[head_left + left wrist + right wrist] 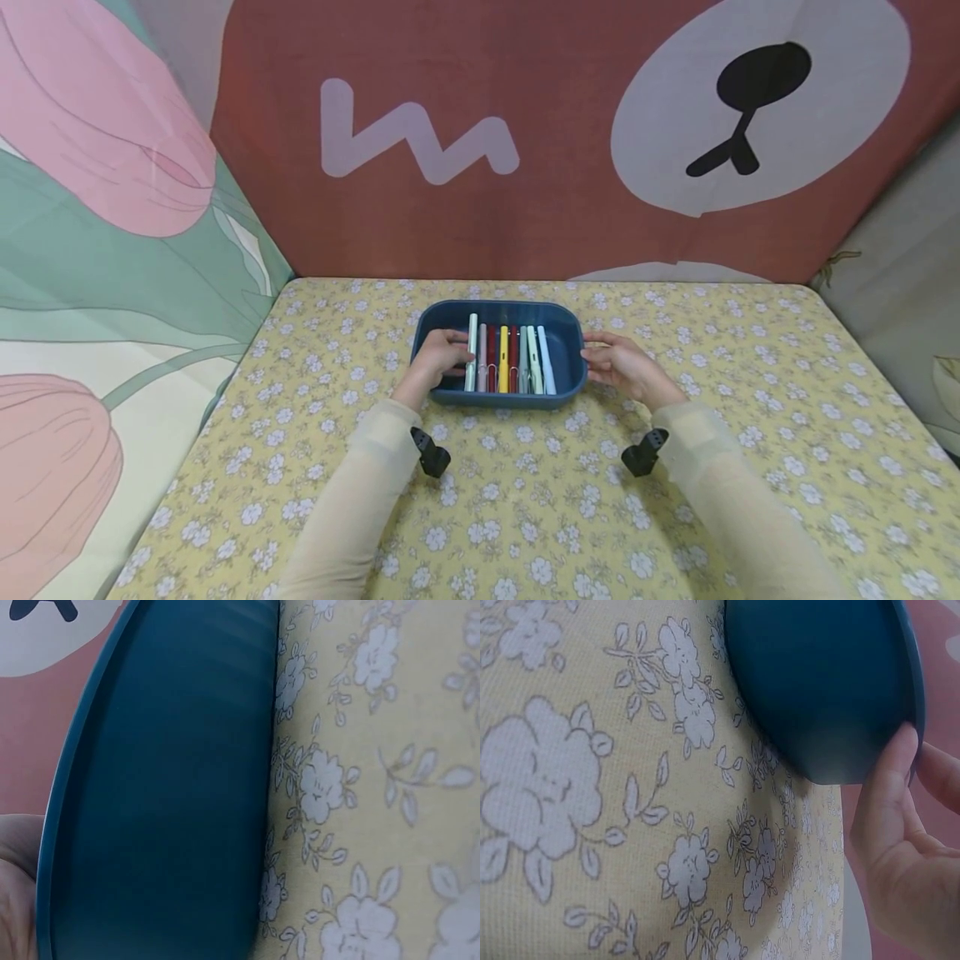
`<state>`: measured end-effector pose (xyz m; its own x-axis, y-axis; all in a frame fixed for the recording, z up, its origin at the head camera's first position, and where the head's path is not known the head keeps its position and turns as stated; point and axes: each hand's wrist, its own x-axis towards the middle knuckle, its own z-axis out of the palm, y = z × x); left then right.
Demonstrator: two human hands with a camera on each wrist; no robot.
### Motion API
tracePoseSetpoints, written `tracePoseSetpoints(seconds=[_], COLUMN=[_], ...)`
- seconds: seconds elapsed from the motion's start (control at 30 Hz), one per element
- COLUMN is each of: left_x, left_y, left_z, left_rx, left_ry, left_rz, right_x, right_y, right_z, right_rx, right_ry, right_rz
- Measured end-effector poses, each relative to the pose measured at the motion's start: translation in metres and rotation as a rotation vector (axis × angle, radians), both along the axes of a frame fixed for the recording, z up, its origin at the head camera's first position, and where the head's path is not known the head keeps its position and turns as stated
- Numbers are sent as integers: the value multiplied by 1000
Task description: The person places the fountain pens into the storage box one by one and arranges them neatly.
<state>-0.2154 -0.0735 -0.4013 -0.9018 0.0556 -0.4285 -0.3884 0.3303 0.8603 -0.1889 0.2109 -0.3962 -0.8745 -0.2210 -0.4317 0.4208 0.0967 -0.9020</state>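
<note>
A dark blue rectangular bin (501,401) sits on the table with a row of several pens in it, among them a yellow pen (504,358) and a light blue pen (545,358). My left hand (441,354) reaches in over the left rim, its thumb and fingers at the leftmost pale green pen (472,333), which they seem to pinch. In the left wrist view the bin's wall (165,780) hides most of that hand. At the right end, my right hand (622,363) pinches the rim between thumb and fingers; the right wrist view shows the thumb on the outer wall.
A yellow cloth with white flowers (517,500) covers the table. Behind it hangs a brown printed curtain (465,225), with a tulip-patterned one (112,275) at the left. Black wrist cameras (431,454) are strapped to both forearms.
</note>
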Motion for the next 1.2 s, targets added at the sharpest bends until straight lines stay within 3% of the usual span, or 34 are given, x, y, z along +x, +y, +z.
tracePoseSetpoints(seconds=[0.47, 1.2], left_x=[-1, -1], left_y=[2, 3], left_z=[2, -4], left_rx=[-27, -53], left_ry=[-33, -39], left_rz=[-10, -4], right_x=[0, 0], right_y=[1, 0], right_z=[1, 0], right_rx=[-22, 0], right_ry=[-6, -2], right_rz=[-6, -9])
